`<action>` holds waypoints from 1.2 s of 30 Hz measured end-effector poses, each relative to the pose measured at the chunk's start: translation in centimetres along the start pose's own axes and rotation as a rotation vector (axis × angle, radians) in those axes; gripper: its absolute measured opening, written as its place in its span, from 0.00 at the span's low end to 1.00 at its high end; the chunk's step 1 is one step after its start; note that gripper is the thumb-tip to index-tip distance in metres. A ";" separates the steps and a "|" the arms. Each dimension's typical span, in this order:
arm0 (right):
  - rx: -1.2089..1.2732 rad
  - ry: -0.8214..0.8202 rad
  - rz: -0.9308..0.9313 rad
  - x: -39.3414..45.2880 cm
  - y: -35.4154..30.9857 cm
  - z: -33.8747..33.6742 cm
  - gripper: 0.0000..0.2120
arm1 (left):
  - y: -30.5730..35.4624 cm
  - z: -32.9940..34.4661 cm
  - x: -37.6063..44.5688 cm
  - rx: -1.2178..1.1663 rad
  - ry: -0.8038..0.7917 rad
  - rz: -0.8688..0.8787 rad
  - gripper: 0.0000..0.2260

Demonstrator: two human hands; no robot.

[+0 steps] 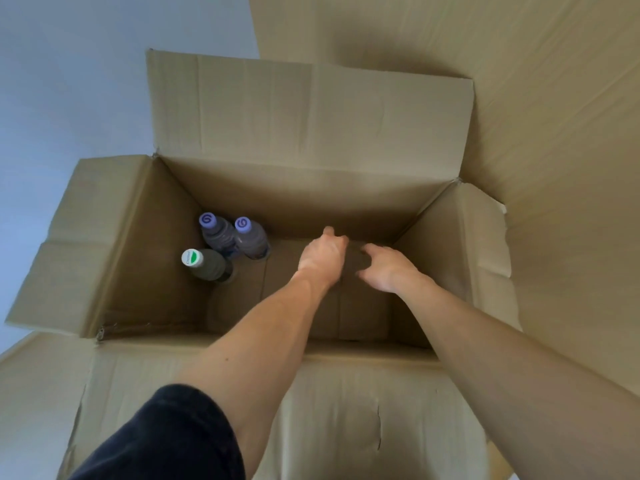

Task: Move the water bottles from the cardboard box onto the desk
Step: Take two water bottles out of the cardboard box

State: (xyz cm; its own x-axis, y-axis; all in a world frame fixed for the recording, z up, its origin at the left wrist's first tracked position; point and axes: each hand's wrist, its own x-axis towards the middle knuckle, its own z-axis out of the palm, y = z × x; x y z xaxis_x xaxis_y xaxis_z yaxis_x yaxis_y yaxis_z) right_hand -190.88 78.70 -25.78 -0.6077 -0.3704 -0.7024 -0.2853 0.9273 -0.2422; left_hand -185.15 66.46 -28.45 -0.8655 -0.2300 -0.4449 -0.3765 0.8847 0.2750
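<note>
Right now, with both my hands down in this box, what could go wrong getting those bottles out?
1. The three bottles, two purple-capped and one green-and-white-capped, stand bunched in the far left corner; grabbing one may topple its neighbours.
2. Your left hand and right hand are toward the middle, away from the bottles, so the sideways reach could be awkward.
3. The cardboard box is deep; your forearms may catch its near flap.

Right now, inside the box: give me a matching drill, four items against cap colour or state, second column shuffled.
Column 1:
1. nearest bottle
2. far-left bottle
3. left hand
4. cardboard box

Column 2:
A. flaps folded open
B. purple cap
C. white cap with green mark
D. inside the box, gripping no bottle

Pairs: 1-C, 2-B, 3-D, 4-A
</note>
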 end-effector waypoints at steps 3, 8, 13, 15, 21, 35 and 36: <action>0.004 -0.009 0.008 0.0 0.3 0.1 0.33 | -0.5 -0.2 0.1 -0.030 0.009 -0.021 0.15; 0.046 0.004 -0.003 -0.2 -1.0 0.7 0.32 | -2.1 -0.5 -0.6 -0.045 -0.005 -0.001 0.16; 0.063 0.014 -0.032 -0.5 -2.7 0.6 0.31 | -3.2 -1.6 -1.9 0.005 0.026 -0.004 0.15; 0.071 0.009 -0.027 -0.5 -3.0 0.5 0.33 | -4.9 -2.8 -2.7 0.144 0.091 -0.077 0.16; 0.103 0.011 0.006 -0.8 -3.8 0.5 0.33 | -11.8 -5.3 -5.6 0.669 -0.035 -0.372 0.18; 0.154 0.031 0.008 -1.9 -2.7 1.3 0.33 | -15.8 -4.5 -6.6 0.520 -0.139 -0.457 0.15; 0.158 0.035 0.006 -2.0 -2.7 1.3 0.33 | -15.6 -4.6 -6.5 0.490 -0.136 -0.456 0.15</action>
State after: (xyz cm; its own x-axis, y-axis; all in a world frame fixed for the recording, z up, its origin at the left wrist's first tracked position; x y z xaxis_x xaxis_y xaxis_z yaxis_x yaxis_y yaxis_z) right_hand -187.95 76.98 -24.56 -0.6350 -0.3638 -0.6815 -0.1629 0.9254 -0.3423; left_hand -175.14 52.29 -25.94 -0.5945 -0.5988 -0.5367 -0.4729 0.8002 -0.3689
